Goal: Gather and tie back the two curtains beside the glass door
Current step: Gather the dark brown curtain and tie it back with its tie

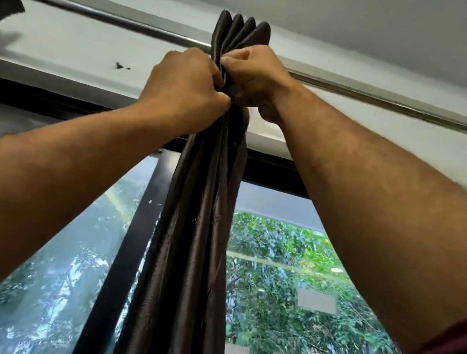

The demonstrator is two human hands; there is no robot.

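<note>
We're gripping the curtain (pixel 196 231) just under the rod (pixel 113 19), bunched w/ pleats above it: left hand (pixel 183 82) clenching one side, right hand (pixel 256 78) pinching the other. Fabric's looking soft, slick, light; we're judging lower down best for tying.

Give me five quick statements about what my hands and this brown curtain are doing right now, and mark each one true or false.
1. Both hands grip the brown curtain just below the rod. True.
2. The curtain is spread flat across the glass door. False: it is bunched into a narrow bundle of folds.
3. The left hand hangs free at the person's side. False: it is raised and clenched on the fabric, opposite the right hand.
4. Green foliage shows through the glass. True.
5. The curtain has come off the rod. False: its pleated top stands above the rod, which passes behind it.
</note>
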